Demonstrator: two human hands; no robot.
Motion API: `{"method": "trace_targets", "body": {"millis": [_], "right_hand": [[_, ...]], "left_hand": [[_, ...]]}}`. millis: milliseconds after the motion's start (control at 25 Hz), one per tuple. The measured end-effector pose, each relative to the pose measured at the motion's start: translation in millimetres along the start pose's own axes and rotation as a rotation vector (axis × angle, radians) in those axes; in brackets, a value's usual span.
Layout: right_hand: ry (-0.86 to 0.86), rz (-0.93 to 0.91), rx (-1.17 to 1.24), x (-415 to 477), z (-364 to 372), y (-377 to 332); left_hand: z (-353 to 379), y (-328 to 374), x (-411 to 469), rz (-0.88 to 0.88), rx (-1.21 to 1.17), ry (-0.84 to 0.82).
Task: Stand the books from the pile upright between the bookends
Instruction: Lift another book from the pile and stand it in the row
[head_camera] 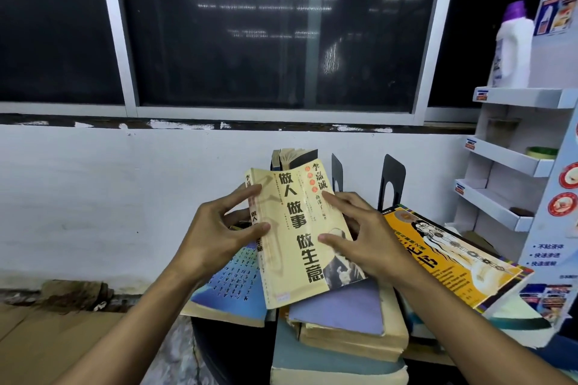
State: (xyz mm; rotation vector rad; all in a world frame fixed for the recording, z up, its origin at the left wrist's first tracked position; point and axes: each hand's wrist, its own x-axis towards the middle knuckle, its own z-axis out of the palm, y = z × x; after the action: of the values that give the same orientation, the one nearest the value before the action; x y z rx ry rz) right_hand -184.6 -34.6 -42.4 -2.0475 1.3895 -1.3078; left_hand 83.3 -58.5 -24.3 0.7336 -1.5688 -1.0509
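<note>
The yellow book (pixel 294 237) was held up over the pile, both hands clamped on it. The left hand (pixel 215 228) was curled round the spine edge with its thumb on the cover. The right hand (pixel 359 228) pinched the fore edge, thumb and forefinger on the cover and its other fingers hidden behind. The book's long axis ran from near to far, the top edge tipped away and the cover facing up, so it was not yet upright. The standing books (pixel 295 157) rose just behind its top edge. Two black bookends (pixel 391 178) stood far and to the right, closer to the right hand, so I judged the book had to go away and rightward. The bookends' bases and the gap beside the standing books were covered by the book and the right hand. Any bookend on the left was out of sight. An orange book (pixel 444 253) lay near the right.
</note>
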Motion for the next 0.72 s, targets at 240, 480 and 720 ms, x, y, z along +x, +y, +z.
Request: {"method": "trace_targets", "body": {"millis": [240, 480, 720], "right_hand": [[0.123, -0.088, 0.071, 17.3, -2.5, -7.7], [0.049, -0.097, 0.078, 17.7, -3.8, -12.4], [0.004, -0.123, -0.088, 5.2, 1.8, -40.7]], "left_hand": [[2.6, 9.2, -3.1, 0.188, 0.01, -0.049], [10.2, -0.3, -11.8, 0.258, 0.036, -0.091], [28.8, -1.7, -20.6, 0.288, 0.021, -0.112]]}}
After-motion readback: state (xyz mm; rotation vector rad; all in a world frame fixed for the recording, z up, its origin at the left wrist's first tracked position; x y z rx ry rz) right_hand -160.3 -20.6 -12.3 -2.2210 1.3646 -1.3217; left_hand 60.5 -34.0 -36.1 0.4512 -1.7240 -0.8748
